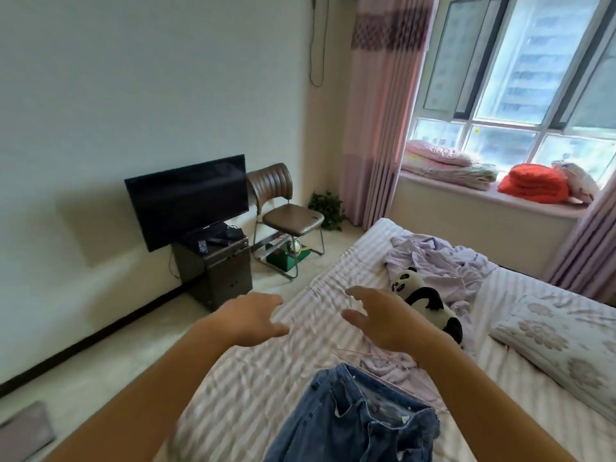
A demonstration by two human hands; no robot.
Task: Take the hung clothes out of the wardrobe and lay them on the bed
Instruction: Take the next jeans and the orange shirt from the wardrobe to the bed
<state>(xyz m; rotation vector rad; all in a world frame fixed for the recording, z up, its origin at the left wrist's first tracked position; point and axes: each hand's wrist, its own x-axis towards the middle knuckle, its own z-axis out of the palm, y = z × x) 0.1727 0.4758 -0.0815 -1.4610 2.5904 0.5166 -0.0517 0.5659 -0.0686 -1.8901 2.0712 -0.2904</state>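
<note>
Jeans: one pair, flat on the bed below both hands, beside a thin hanger.
Hands: two, left hand and right hand, fingers spread, holding nothing, above the sheet.
Panda: one, just right of the right hand.
Shirt: one, lilac, crumpled beyond it.
Pillow: one, far right.
Edge: bed's left edge under the left hand; open floor left of it.
Far: one TV, one chair.

Dark television on cabinet; brown chair; potted plant; pink curtain; window
</note>
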